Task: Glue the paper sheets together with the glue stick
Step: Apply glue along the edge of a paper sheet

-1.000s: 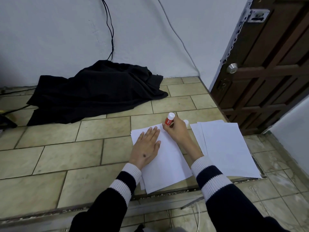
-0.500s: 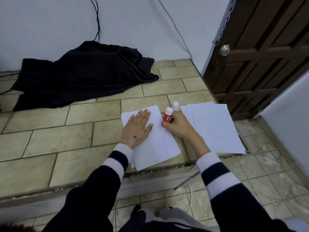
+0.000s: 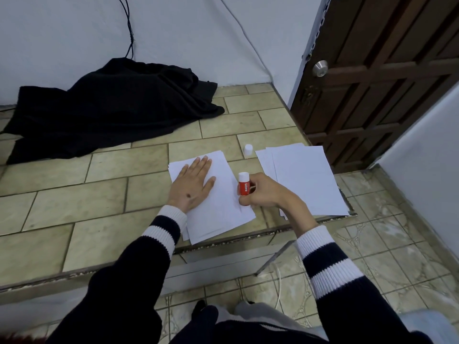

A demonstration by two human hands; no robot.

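A small stack of white paper sheets (image 3: 221,207) lies on the tiled ledge near its front edge. My left hand (image 3: 192,184) presses flat on the left half of the top sheet, fingers straight. My right hand (image 3: 263,193) grips a red glue stick (image 3: 244,186) with a white end on top, its lower end down on the right edge of that sheet. The stick's white cap (image 3: 248,149) stands loose on the tiles behind. A second stack of white sheets (image 3: 305,180) lies to the right, fanned slightly.
A crumpled black cloth (image 3: 111,108) covers the back left of the tiled ledge (image 3: 74,207). A brown wooden door (image 3: 377,78) stands at the right. Cables run down the white wall. The ledge drops off at the front onto a lower tiled floor (image 3: 387,244).
My right hand has drawn the glue stick from the sheet's far edge down along its right side toward me. My left hand stays flat on the paper. The view has shifted.
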